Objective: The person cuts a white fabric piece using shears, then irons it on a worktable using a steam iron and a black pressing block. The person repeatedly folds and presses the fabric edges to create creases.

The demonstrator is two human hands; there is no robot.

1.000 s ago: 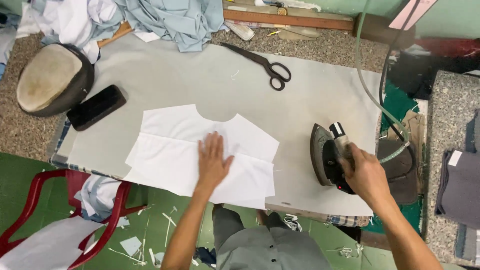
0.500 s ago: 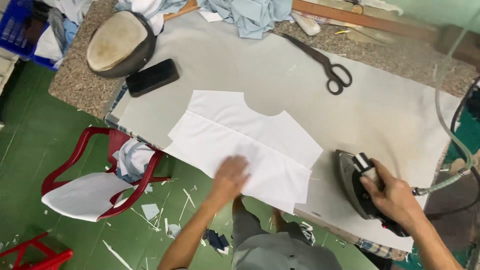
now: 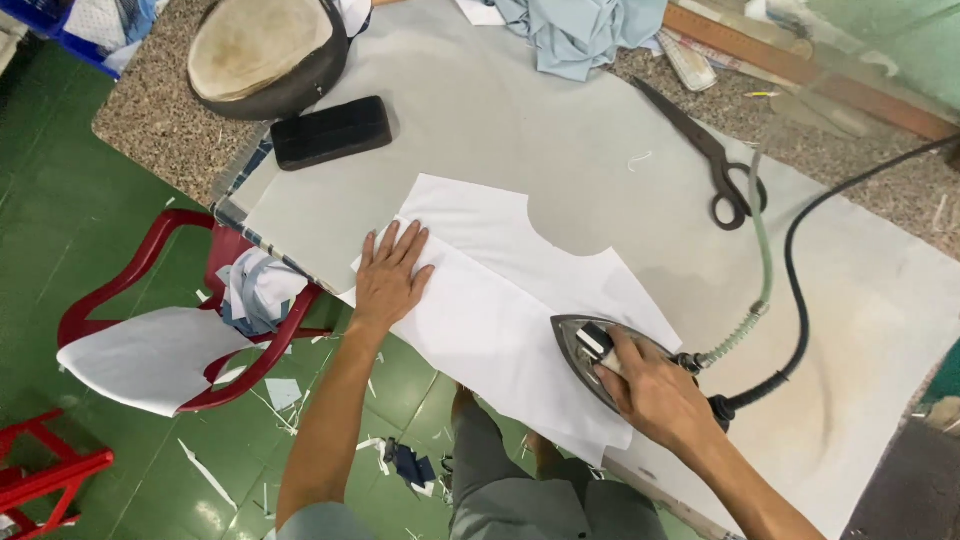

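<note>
A white cut fabric piece (image 3: 500, 290) with a curved neckline notch lies flat on the grey padded ironing table (image 3: 560, 130). My left hand (image 3: 390, 275) rests flat on the fabric's left end, fingers spread. My right hand (image 3: 655, 390) grips the handle of a steam iron (image 3: 590, 350), whose soleplate sits on the right part of the fabric with its tip pointing left. A black cord and a green hose (image 3: 765, 270) run from the iron's rear toward the upper right.
Black tailor's scissors (image 3: 715, 155) lie at the back right. A black block (image 3: 332, 131) and a rounded pressing cushion (image 3: 265, 50) sit at the back left. Light blue cloth (image 3: 580, 30) is heaped behind. A red plastic chair (image 3: 170, 330) holding white fabric stands left, on a green floor.
My right hand has carried the iron from the table's right side onto the fabric. My left hand has slid to the fabric's left end. The view has shifted left.
</note>
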